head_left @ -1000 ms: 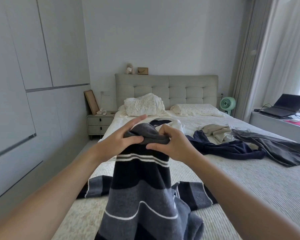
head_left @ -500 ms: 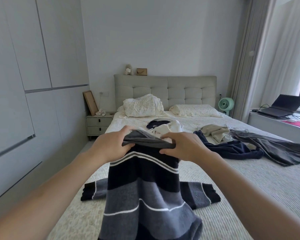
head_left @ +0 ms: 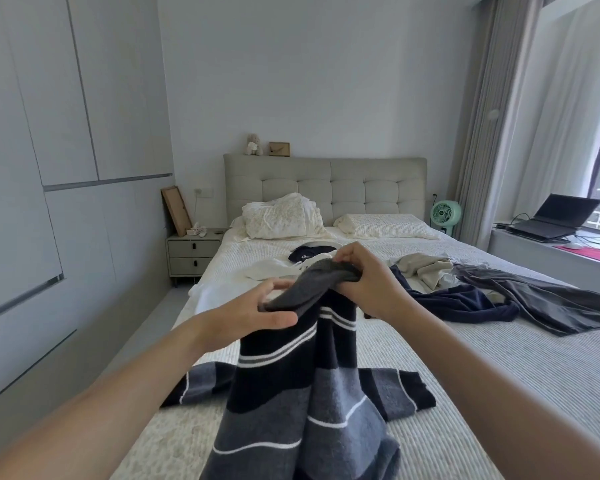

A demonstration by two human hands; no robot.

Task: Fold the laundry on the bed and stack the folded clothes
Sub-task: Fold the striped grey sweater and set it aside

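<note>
A striped sweater (head_left: 302,393) in black, grey and white hangs in front of me over the bed (head_left: 499,375), its sleeves lying spread on the cover. My left hand (head_left: 253,313) pinches the sweater's grey top edge from the left, thumb underneath. My right hand (head_left: 368,282) grips the same edge a little higher and further back. Loose clothes lie beyond: a white garment (head_left: 271,271), a dark navy top (head_left: 458,301), a beige piece (head_left: 426,268) and dark grey trousers (head_left: 548,303).
Two pillows (head_left: 281,220) lean at the padded headboard (head_left: 326,181). A nightstand (head_left: 193,252) stands left of the bed beside tall wardrobe doors (head_left: 49,168). To the right are a green fan (head_left: 445,214), curtains and a window ledge with a laptop (head_left: 555,218).
My view has tilted up slightly. My right hand rose and moved back along the sweater's top edge while my left hand dropped lower, so the edge now slants.
</note>
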